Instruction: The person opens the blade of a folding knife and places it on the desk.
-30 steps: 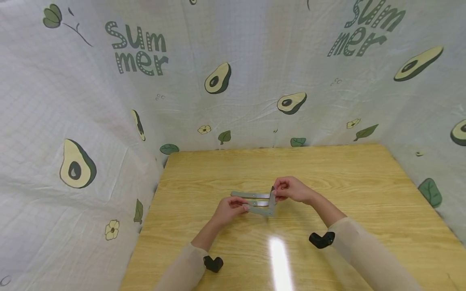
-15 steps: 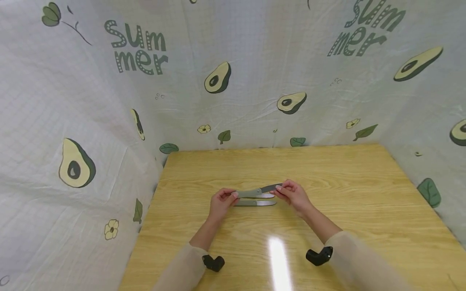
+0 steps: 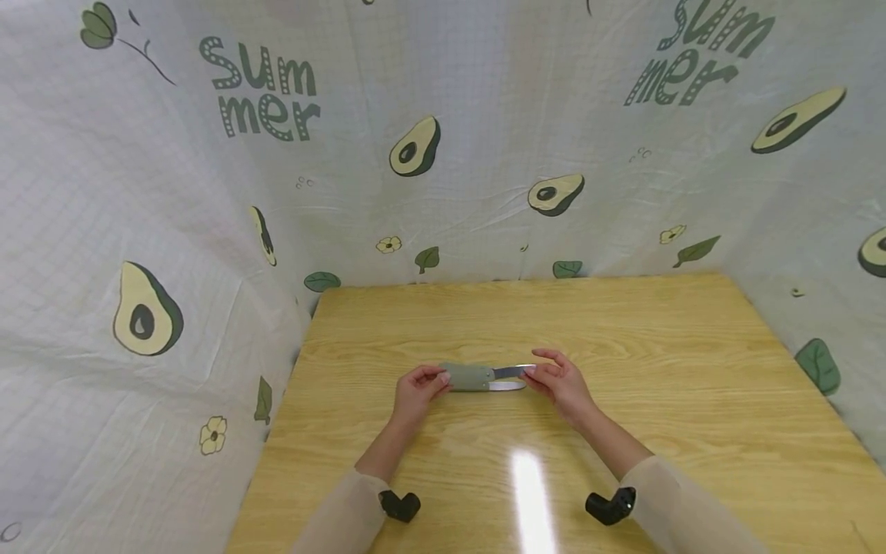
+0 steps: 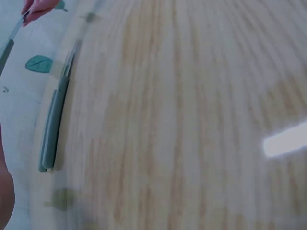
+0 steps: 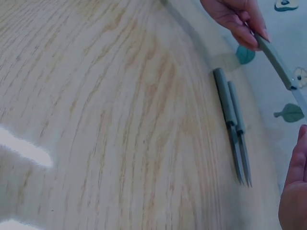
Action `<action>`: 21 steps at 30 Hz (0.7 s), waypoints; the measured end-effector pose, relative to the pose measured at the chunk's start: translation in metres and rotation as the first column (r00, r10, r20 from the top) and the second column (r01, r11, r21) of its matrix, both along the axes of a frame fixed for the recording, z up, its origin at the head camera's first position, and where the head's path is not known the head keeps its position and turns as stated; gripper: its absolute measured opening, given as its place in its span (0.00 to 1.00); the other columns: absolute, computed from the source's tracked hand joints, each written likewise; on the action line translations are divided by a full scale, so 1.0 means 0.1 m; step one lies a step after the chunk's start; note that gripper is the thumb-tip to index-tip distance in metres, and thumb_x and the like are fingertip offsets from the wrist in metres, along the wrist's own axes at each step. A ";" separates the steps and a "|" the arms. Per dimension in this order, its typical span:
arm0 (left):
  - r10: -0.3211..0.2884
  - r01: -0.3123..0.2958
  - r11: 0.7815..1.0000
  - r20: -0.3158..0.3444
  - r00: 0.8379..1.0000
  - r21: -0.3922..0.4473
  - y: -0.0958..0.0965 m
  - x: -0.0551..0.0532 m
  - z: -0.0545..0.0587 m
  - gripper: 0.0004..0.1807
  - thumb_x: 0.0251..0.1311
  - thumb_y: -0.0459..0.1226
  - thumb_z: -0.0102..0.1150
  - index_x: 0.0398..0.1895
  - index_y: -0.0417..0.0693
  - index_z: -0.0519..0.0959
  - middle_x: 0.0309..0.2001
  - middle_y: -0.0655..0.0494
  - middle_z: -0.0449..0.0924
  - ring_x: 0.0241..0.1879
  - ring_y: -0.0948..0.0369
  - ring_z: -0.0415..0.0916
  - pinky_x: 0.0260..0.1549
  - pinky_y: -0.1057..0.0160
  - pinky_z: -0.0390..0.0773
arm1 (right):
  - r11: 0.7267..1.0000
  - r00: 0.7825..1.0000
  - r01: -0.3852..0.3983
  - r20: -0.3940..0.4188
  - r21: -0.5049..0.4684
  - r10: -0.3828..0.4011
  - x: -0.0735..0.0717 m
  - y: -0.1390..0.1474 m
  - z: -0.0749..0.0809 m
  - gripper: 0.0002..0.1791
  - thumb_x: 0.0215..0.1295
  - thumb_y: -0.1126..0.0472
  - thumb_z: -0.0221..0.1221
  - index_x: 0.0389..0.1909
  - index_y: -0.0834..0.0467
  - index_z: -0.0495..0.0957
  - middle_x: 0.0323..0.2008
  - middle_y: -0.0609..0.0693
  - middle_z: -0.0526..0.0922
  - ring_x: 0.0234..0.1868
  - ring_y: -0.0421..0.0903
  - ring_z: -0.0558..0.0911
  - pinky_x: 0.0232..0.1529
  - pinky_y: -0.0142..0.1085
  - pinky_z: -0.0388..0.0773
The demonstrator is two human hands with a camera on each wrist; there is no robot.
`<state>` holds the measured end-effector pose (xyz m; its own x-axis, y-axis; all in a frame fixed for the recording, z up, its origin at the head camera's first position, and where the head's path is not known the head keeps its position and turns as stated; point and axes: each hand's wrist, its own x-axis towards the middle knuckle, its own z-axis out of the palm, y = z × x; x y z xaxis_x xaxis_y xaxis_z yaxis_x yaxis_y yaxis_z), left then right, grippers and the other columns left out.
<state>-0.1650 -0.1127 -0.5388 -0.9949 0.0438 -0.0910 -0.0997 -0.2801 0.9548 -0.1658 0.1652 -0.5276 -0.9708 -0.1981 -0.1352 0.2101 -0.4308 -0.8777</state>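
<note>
My left hand [image 3: 415, 394] pinches the butt end of a folding knife's grey-green handle [image 5: 277, 62]. The blade [image 3: 511, 372] points right, swung out roughly in line with the handle. At its tip, my right hand [image 3: 562, 385] pinches the blade between thumb and finger, other fingers spread. This knife is held above the table. Beneath it lie two similar knives on the wood, side by side with blades out: a nearer knife [image 5: 225, 98] and a farther knife [image 5: 236, 106]. In the head view the held knife covers most of the farther one.
The wooden table [image 3: 623, 331] carries a bright light reflection [image 3: 531, 492] in front of the hands. A white cloth [image 3: 484, 138] printed with avocados and lettering hangs behind the table and along both sides.
The held knife's blade has swung from about a right angle to nearly straight. Both hands have carried it away from me, from in front of the two lying knives to above them.
</note>
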 end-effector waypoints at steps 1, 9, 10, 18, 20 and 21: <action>-0.008 0.008 1.000 0.007 1.000 -0.017 0.00 0.01 -0.01 0.10 0.58 0.24 0.61 0.41 0.24 0.77 0.31 0.58 0.82 0.33 0.64 0.82 0.43 0.59 0.85 | 0.999 1.000 0.008 0.005 0.033 -0.008 0.01 0.01 -0.01 0.18 0.65 0.76 0.54 0.53 0.60 0.67 0.30 0.45 0.86 0.36 0.40 0.87 0.44 0.29 0.84; 0.046 -0.016 0.981 0.151 0.988 -0.193 0.01 0.10 -0.14 0.22 0.56 0.29 0.66 0.54 0.28 0.76 0.32 0.55 0.80 0.32 0.66 0.82 0.45 0.58 0.84 | 0.960 0.982 0.032 0.169 0.278 -0.081 0.11 0.01 -0.14 0.33 0.63 0.72 0.59 0.66 0.71 0.55 0.31 0.47 0.86 0.35 0.42 0.87 0.44 0.32 0.84; 0.068 -0.031 0.976 0.166 0.984 -0.218 0.02 0.11 -0.16 0.23 0.55 0.28 0.67 0.55 0.29 0.76 0.32 0.55 0.80 0.31 0.66 0.82 0.43 0.60 0.85 | 0.957 0.976 0.032 0.195 0.289 -0.091 0.13 0.01 -0.16 0.34 0.63 0.72 0.60 0.66 0.71 0.54 0.32 0.49 0.86 0.35 0.43 0.88 0.43 0.32 0.84; 0.218 -0.131 0.896 0.162 0.962 -0.424 0.07 0.21 -0.21 0.24 0.50 0.32 0.72 0.51 0.33 0.79 0.34 0.48 0.82 0.29 0.65 0.82 0.34 0.68 0.85 | 0.921 0.946 0.079 0.262 0.381 -0.189 0.21 -0.10 -0.25 0.38 0.58 0.73 0.64 0.66 0.69 0.55 0.30 0.56 0.85 0.28 0.45 0.87 0.36 0.31 0.85; 0.240 -0.143 0.867 0.147 0.960 -0.477 0.07 0.23 -0.22 0.23 0.49 0.35 0.73 0.49 0.36 0.81 0.35 0.47 0.84 0.30 0.64 0.82 0.33 0.68 0.85 | 0.906 0.947 0.084 0.250 0.415 -0.201 0.21 -0.12 -0.26 0.38 0.57 0.73 0.65 0.66 0.69 0.56 0.29 0.56 0.84 0.27 0.44 0.87 0.35 0.31 0.85; 0.250 -0.148 0.851 0.141 0.958 -0.503 0.07 0.24 -0.24 0.22 0.49 0.37 0.73 0.48 0.37 0.81 0.35 0.47 0.84 0.30 0.64 0.83 0.32 0.68 0.85 | 0.897 0.947 0.084 0.244 0.434 -0.207 0.21 -0.12 -0.26 0.38 0.56 0.73 0.65 0.65 0.69 0.57 0.28 0.56 0.84 0.26 0.44 0.87 0.33 0.31 0.85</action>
<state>-0.1413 -0.1057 -0.5625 -0.9370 -0.2536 -0.2402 -0.2890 0.1766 0.9409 -0.1452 0.1528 -0.5533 -0.8947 0.0766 -0.4402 0.4338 -0.0867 -0.8968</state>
